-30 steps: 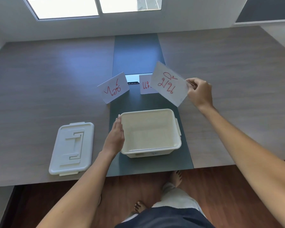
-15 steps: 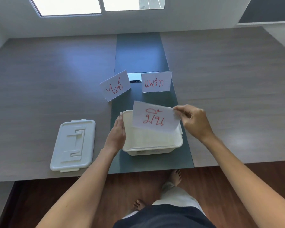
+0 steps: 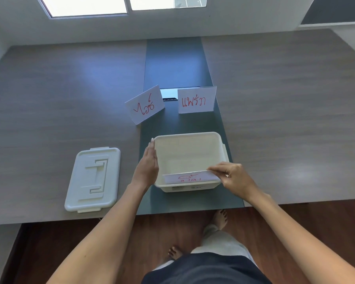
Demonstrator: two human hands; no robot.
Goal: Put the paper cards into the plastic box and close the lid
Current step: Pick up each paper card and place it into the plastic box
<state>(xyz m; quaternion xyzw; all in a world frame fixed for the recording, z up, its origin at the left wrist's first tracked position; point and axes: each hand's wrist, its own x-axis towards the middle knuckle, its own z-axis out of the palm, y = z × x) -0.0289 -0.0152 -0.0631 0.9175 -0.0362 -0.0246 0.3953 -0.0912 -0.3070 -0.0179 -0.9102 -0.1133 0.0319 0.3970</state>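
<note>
A white plastic box stands open on the dark centre strip of the table. My right hand pinches a white paper card with red writing, which is low inside the box against its near wall, only its top part showing. My left hand lies flat with fingers straight against the box's left side. Two more cards stand beyond the box: one tilted at the left, one upright at the right. The white lid lies flat to the left of the box.
The wood-look table stretches wide to both sides, its near edge just below the box. A small dark slot sits in the centre strip behind the cards. Bare feet and a wooden floor show below the table edge.
My right hand has carried the card from above the far cards down into the box, against its near wall. My left hand has stayed on the box's left side.
</note>
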